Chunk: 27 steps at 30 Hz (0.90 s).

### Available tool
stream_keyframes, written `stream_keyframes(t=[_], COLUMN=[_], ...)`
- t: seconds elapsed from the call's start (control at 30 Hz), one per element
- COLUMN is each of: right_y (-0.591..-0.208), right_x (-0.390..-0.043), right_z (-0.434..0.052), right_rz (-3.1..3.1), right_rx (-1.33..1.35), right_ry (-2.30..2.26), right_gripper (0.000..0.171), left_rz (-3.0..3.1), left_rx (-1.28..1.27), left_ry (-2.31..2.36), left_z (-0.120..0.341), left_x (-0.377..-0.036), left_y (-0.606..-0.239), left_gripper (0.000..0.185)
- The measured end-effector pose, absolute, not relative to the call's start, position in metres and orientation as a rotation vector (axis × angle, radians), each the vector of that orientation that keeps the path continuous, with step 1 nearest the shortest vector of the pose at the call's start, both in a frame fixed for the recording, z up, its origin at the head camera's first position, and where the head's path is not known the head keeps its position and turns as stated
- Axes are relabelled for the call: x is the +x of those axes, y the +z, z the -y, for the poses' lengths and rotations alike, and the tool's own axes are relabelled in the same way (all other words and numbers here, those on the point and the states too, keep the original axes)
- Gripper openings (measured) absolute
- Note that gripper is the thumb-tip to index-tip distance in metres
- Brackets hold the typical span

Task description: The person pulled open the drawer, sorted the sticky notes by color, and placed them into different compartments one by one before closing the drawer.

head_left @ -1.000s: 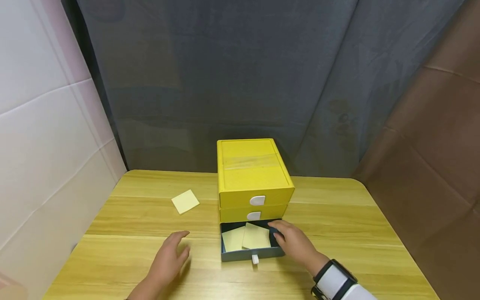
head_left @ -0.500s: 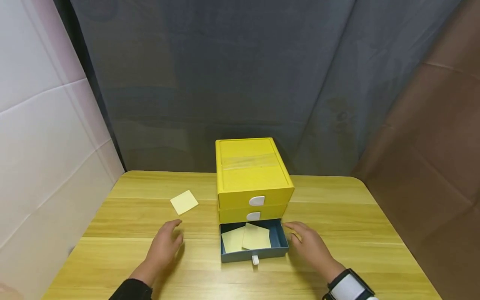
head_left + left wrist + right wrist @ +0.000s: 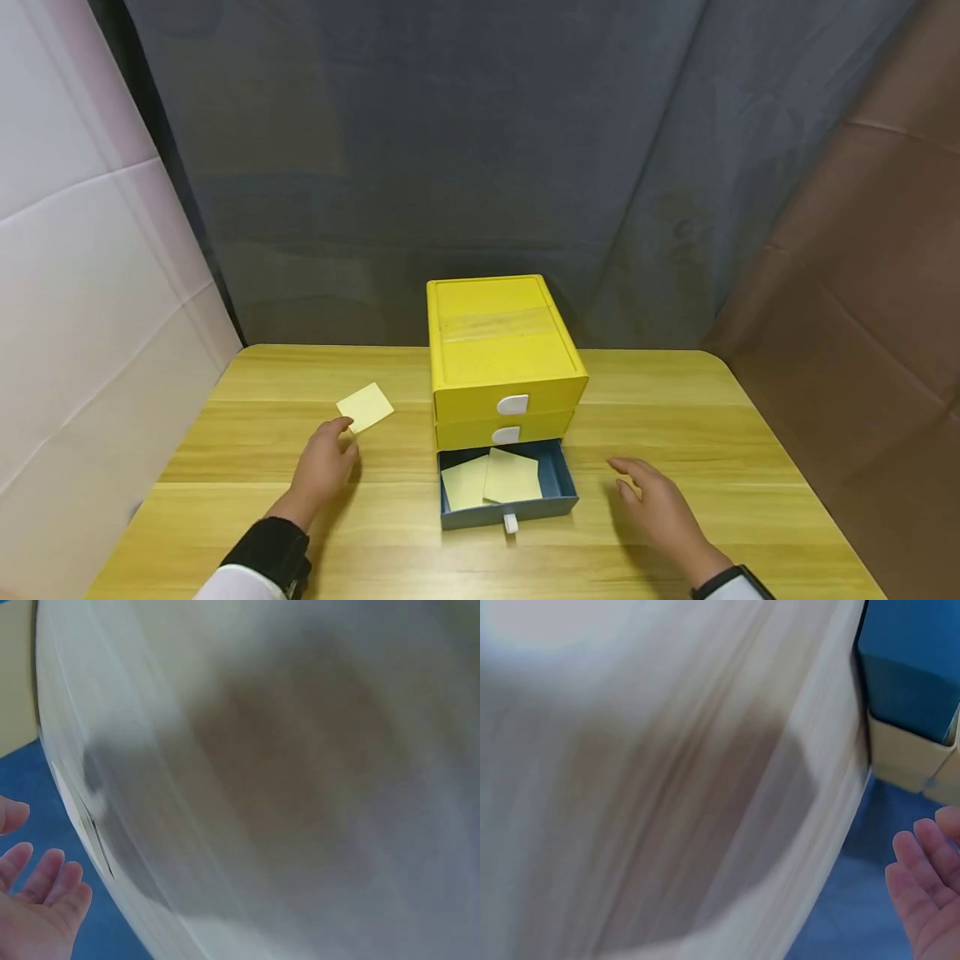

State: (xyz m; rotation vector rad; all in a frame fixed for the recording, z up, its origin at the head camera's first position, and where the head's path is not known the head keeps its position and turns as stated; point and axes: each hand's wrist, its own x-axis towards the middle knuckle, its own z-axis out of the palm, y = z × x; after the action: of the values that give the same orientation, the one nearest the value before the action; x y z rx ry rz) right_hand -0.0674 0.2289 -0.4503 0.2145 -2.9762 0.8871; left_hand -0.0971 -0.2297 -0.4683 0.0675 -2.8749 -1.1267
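Two hands rest on your wooden tabletop (image 3: 675,400), either side of the yellow drawer unit (image 3: 504,350), whose blue bottom drawer (image 3: 558,483) stands open holding two yellow notes (image 3: 491,479). Your right hand (image 3: 663,512) lies right of the unit, fingers relaxed, apart. Your left hand (image 3: 322,468), fingers loose, touches the loose sticky note (image 3: 366,407) left of the unit.

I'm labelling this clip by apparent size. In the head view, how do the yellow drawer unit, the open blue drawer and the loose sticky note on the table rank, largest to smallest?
1. Yellow drawer unit, clearly largest.
2. Open blue drawer, smaller, though nearer the camera.
3. Loose sticky note by the left hand, smallest.
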Motion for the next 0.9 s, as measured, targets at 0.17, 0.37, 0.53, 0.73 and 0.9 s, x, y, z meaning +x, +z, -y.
stream_keyframes(t=[0.17, 0.37, 0.53, 0.73, 0.9], right_y=[-0.454, -0.459, -0.460, -0.459, -0.457], right_x=[-0.060, -0.055, -0.048, -0.042, -0.038], right_z=[-0.245, -0.259, -0.264, -0.265, -0.267], right_rz=[2.992, 2.995, 2.998, 3.040, 3.080], right_rx=[0.152, 0.096, 0.077, 0.027, -0.017], right_ry=[0.969, 1.008, 1.025, 1.079, 1.093], right_gripper=[0.036, 0.038, 0.038, 0.040, 0.042], left_rz=[2.862, 2.867, 2.873, 2.928, 2.949], left_rx=[0.088, 0.163, 0.167, 0.193, 0.193], left_ry=[-1.090, -1.073, -1.045, -0.946, -0.943], left_z=[0.234, 0.240, 0.245, 0.253, 0.260], left_x=[-0.111, -0.124, -0.131, -0.141, -0.146], left_y=[-0.467, -0.466, -0.466, -0.468, -0.470], left_gripper=[0.044, 0.046, 0.046, 0.050, 0.057])
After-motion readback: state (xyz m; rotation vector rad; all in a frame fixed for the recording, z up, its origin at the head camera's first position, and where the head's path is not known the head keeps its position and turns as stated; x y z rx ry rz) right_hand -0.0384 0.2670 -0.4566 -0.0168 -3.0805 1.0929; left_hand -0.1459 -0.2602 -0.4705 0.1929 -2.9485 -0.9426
